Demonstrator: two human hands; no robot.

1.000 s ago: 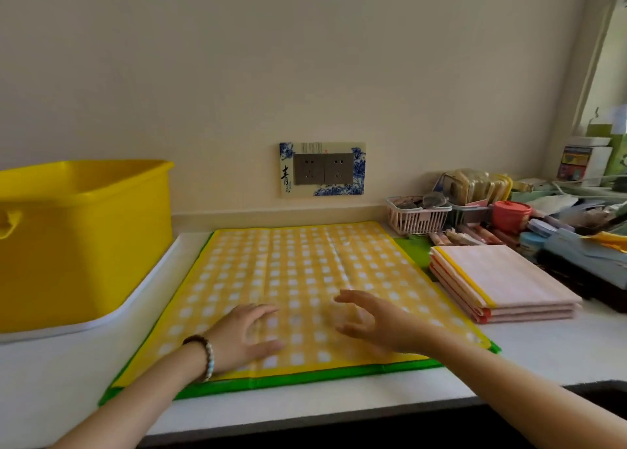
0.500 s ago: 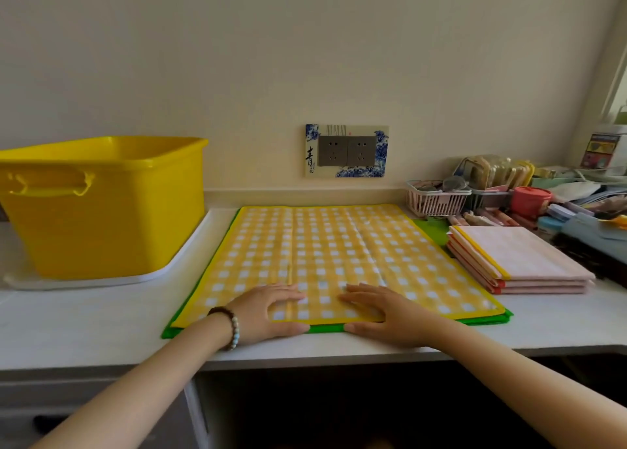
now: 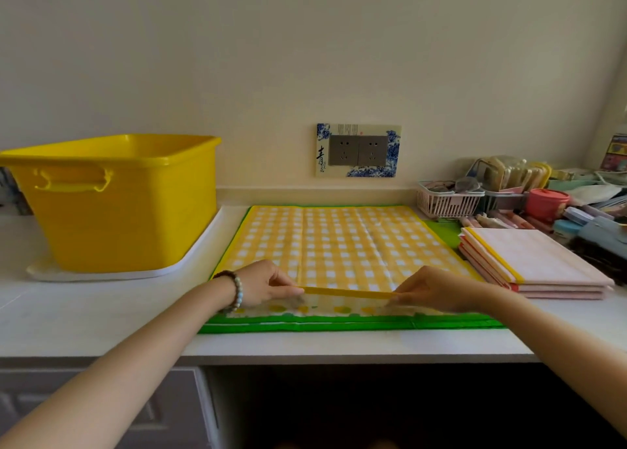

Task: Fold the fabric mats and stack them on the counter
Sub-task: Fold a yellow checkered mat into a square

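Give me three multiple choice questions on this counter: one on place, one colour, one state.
1. Where is the stack of folded pink mats?
A. on the wall
B. on the counter, right of the checked mat
C. on the floor
2. What colour is the mat under it?
A. green
B. blue
C. red
3. How is the checked mat's near edge?
A. flat
B. pinched up by left hand and right hand
C. rolled up
Answers:
1 B: it sits by the mat's right edge.
2 A: a green mat shows along the front.
3 B: both pinch it raised.
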